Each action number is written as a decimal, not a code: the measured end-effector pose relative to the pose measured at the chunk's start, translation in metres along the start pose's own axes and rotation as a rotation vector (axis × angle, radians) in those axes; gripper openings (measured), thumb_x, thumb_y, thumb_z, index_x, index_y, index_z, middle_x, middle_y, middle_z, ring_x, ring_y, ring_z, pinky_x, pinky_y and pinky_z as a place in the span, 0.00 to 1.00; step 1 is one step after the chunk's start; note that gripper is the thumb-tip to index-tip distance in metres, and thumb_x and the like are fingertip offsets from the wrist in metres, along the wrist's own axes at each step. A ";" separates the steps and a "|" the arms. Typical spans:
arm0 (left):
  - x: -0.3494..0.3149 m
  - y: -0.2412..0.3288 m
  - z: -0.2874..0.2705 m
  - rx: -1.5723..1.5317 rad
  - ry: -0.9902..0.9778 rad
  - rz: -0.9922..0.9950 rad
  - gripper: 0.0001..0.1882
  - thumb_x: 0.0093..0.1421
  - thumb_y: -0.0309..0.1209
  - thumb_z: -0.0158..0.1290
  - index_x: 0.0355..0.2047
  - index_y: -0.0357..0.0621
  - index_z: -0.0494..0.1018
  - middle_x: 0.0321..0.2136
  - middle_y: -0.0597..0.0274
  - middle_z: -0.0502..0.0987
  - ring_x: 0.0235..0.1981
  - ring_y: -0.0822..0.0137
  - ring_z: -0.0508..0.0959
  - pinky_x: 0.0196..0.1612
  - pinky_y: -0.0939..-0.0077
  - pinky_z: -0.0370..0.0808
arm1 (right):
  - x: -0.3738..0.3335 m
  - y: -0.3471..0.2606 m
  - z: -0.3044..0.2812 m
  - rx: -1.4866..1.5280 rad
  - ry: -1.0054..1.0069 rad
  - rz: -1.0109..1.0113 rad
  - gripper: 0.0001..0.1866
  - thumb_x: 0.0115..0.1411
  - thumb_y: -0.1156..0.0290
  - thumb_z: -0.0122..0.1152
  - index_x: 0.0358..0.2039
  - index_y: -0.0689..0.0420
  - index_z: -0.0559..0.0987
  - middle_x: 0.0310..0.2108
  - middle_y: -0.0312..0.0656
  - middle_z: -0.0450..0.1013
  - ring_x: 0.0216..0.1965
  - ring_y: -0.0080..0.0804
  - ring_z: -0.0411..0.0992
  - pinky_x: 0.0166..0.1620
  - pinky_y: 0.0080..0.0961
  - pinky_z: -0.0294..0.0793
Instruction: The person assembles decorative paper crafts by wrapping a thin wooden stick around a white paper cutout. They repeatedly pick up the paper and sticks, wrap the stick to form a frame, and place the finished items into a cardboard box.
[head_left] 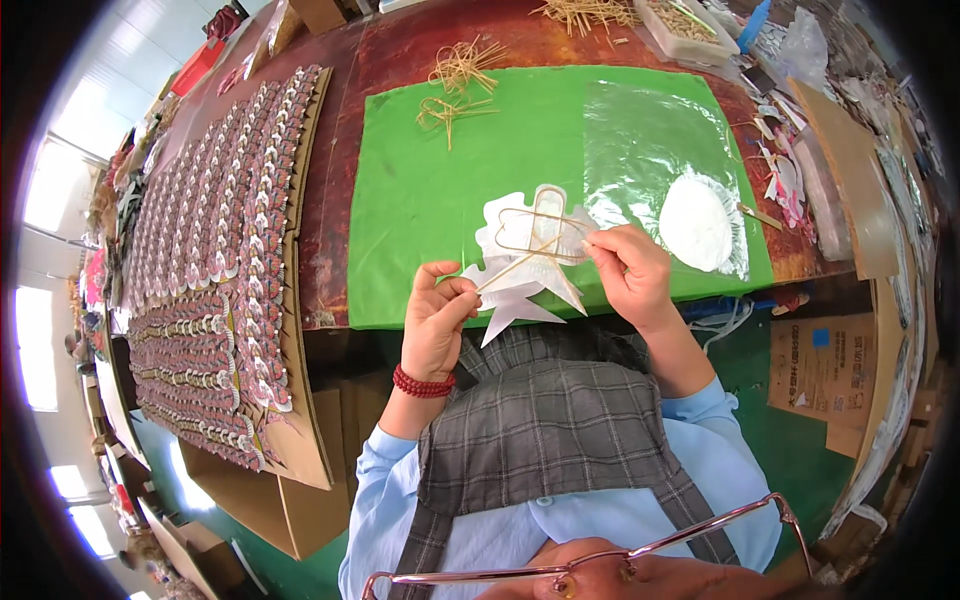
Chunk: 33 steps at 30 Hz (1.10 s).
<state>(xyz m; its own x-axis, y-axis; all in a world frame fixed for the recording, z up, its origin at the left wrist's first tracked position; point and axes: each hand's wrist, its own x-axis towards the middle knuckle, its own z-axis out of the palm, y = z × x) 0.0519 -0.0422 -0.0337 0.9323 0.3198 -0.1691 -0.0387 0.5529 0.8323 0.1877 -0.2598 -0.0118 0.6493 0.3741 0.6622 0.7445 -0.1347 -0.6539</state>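
Between my hands is a thin bent bamboo frame [513, 250], with looped strips and a straight stick crossing it. My left hand [440, 315] is closed in a pinch on the lower left end of the stick. At the loop's right end, my right hand [632, 275] pinches the frame between thumb and fingers. Right beneath lie white paper cut-outs [520, 305] with scalloped edges and pointed tails, near the front edge of the green mat [420, 200]. The frame overlaps the paper; whether they touch, I cannot tell.
Bundles of bent bamboo strips [465, 65] lie at the mat's far side. To the right, white paste [697, 222] sits on a clear plastic sheet [640, 130], beside a small brush [760, 214]. A board with rows of patterned pieces [215, 190] stands left. A tub [690, 35] is at the back.
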 end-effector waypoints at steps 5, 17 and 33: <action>0.004 -0.009 0.000 0.064 -0.012 0.019 0.18 0.58 0.17 0.52 0.47 0.43 0.63 0.31 0.61 0.74 0.30 0.73 0.74 0.34 0.83 0.70 | -0.001 -0.001 0.000 0.023 -0.004 0.014 0.07 0.49 0.86 0.62 0.30 0.62 0.78 0.23 0.43 0.74 0.22 0.33 0.72 0.25 0.24 0.68; 0.001 0.040 0.026 1.168 0.188 0.819 0.06 0.51 0.18 0.55 0.31 0.38 0.74 0.31 0.57 0.75 0.33 0.64 0.74 0.37 0.73 0.70 | 0.007 -0.012 -0.001 -0.023 -0.056 -0.113 0.09 0.48 0.85 0.63 0.31 0.61 0.78 0.24 0.44 0.75 0.22 0.37 0.72 0.24 0.27 0.69; -0.002 0.026 0.058 1.481 0.154 1.029 0.07 0.45 0.26 0.64 0.23 0.46 0.75 0.26 0.65 0.74 0.29 0.63 0.73 0.34 0.69 0.64 | 0.010 -0.027 0.007 -0.070 -0.063 -0.220 0.12 0.45 0.84 0.64 0.32 0.60 0.77 0.24 0.42 0.74 0.22 0.37 0.72 0.23 0.28 0.70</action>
<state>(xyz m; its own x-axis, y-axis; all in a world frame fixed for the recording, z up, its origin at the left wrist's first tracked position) 0.0697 -0.0738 0.0188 0.7036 0.1626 0.6917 -0.1186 -0.9329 0.3400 0.1731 -0.2459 0.0100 0.4606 0.4577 0.7605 0.8775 -0.1062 -0.4676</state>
